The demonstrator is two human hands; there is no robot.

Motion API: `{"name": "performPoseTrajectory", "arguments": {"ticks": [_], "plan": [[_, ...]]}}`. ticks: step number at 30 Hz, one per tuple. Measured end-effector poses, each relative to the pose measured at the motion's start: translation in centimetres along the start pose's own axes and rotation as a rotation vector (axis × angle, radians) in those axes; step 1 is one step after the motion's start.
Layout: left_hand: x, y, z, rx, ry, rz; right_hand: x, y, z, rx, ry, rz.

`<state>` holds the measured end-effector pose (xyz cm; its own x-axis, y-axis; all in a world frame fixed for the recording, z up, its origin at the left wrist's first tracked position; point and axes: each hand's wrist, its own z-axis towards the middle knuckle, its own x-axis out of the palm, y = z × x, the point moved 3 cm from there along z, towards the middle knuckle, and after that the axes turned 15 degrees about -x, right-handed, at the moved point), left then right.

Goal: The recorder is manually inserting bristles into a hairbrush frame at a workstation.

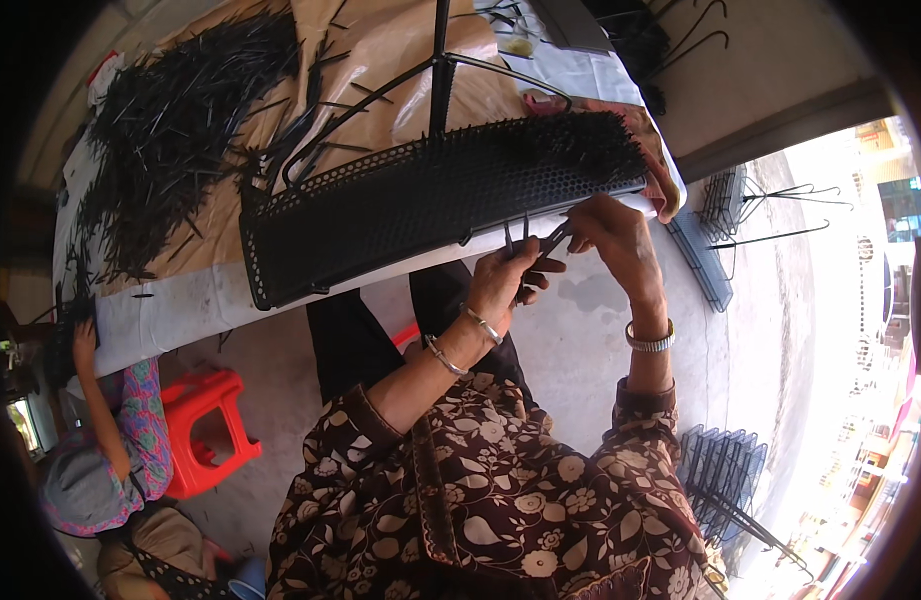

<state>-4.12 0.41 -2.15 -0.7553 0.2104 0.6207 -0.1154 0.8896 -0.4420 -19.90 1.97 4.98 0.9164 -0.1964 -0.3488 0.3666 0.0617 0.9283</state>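
Note:
My left hand point(503, 285) is closed around several thin black pointed sticks, some poking up past the thumb. My right hand point(616, 240) is bent at the fingertips, pinching the end of a dark stick point(555, 240) between the two hands. Just beyond them a long black perforated rack point(381, 222) lies tilted at the table's near edge. Black spikes point(591, 145) stand densely in its right end, while many holes to the left look unfilled. A black wire frame point(440, 75) rises behind the rack.
A large heap of loose black sticks point(181, 130) covers the table's left, on brown paper point(391, 95). A person point(146, 420) works at the left corner beside a red stool point(206, 430). Wire-handled racks point(721, 215) and stacked wire frames point(721, 470) stand on the floor at right.

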Motion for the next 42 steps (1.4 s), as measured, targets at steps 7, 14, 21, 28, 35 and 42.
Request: {"name": "performPoseTrajectory", "arguments": {"ticks": [7,14,21,28,35,42], "plan": [[-1.2,-0.3,1.4,-0.018,-0.014,-0.078,-4.2,-0.2,1.3,-0.444,-0.466,-0.835],[-1.5,0.3,1.9,-0.026,0.111,-0.162,-4.5,-1.3,3.6,-0.570,-0.464,-0.870],[-0.7,0.1,0.9,-0.052,0.019,-0.129,-4.7,-1.2,4.4,-0.509,-0.334,-0.803],[-1.0,0.3,1.4,-0.044,0.009,-0.106,-4.9,-1.0,4.7,-0.553,-0.288,-0.839],[-0.7,0.3,1.1,-0.059,-0.048,-0.081,-4.7,-1.8,5.0,-0.522,-0.248,-0.726],[-0.7,0.6,1.1,-0.061,-0.068,-0.111,-4.8,-1.6,4.9,-0.547,-0.267,-0.655]]}}
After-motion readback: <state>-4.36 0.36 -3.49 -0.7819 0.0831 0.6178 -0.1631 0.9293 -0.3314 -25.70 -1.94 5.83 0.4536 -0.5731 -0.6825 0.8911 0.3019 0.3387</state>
